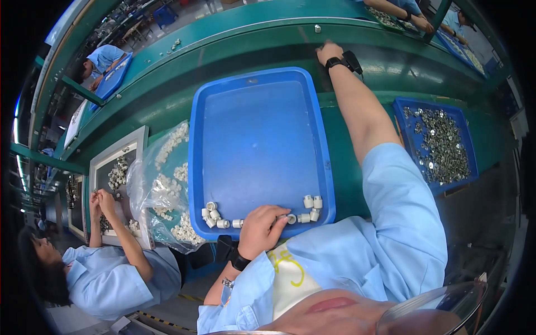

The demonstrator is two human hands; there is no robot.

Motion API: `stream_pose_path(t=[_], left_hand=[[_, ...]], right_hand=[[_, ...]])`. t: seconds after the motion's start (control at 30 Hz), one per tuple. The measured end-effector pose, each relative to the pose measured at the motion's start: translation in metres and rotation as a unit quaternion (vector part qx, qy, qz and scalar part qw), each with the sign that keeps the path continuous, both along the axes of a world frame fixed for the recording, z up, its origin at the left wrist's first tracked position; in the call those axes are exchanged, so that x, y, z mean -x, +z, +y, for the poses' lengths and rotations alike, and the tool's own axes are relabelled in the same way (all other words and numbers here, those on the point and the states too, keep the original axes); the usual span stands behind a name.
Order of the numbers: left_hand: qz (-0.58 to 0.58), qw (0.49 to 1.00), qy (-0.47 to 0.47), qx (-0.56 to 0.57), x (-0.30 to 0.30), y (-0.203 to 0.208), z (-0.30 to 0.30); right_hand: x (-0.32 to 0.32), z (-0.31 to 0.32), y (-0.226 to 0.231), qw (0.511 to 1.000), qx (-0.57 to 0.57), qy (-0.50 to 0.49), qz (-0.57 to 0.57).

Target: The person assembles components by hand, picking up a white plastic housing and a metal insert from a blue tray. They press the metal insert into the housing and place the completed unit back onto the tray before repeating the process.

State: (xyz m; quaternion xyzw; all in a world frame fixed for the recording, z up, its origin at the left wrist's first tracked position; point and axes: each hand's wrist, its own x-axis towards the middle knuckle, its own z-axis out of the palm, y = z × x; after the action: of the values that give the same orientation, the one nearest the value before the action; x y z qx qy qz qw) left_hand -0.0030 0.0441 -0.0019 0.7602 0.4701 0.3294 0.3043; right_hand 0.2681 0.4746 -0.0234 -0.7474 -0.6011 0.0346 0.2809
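A large blue tray (254, 151) lies before me, with small white cylindrical parts (211, 214) along its near edge and in both near corners. My left hand (260, 228) reaches over the near rim. Its fingers are bent, with thumb and forefinger closed about a white cylindrical part (291, 219) at their tips. Far ahead, my right hand (329, 51) is stretched to the green ledge beyond the tray. Its fingers look curled, and whatever is inside them is hidden. A single small white-and-metal part (317, 28) stands on the green surface just past that hand.
At right sits a blue tray (410, 146) of small metal parts. Left of my tray lies a clear plastic bag (146, 181) of white parts. A co-worker (120, 273) handles parts over a white-framed tray (142, 145). Other people work across the green bench (234, 28).
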Motion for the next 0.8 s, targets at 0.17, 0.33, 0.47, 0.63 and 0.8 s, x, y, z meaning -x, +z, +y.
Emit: stream_pose_path(t=[0.17,0.33,0.47,0.63,0.8], left_hand=[[0.001,1.000,-0.001,-0.008,0.000,-0.004,-0.003],[0.002,1.000,-0.004,-0.014,-0.003,0.003,-0.001],[0.023,1.000,0.013,-0.002,-0.001,0.004,-0.008],[0.057,0.998,-0.009,-0.018,-0.008,0.006,-0.007],[0.075,0.997,-0.010,-0.024,-0.010,0.001,-0.009]], right_hand=[[-0.004,0.006,-0.020,0.991,0.029,-0.011,-0.131],[-0.038,-0.004,0.017,0.969,0.142,0.149,-0.136],[-0.044,-0.074,0.065,0.938,0.217,0.268,-0.031],[-0.071,-0.229,0.086,0.913,0.202,0.349,-0.071],[-0.079,-0.334,0.048,0.950,0.181,0.160,-0.199]])
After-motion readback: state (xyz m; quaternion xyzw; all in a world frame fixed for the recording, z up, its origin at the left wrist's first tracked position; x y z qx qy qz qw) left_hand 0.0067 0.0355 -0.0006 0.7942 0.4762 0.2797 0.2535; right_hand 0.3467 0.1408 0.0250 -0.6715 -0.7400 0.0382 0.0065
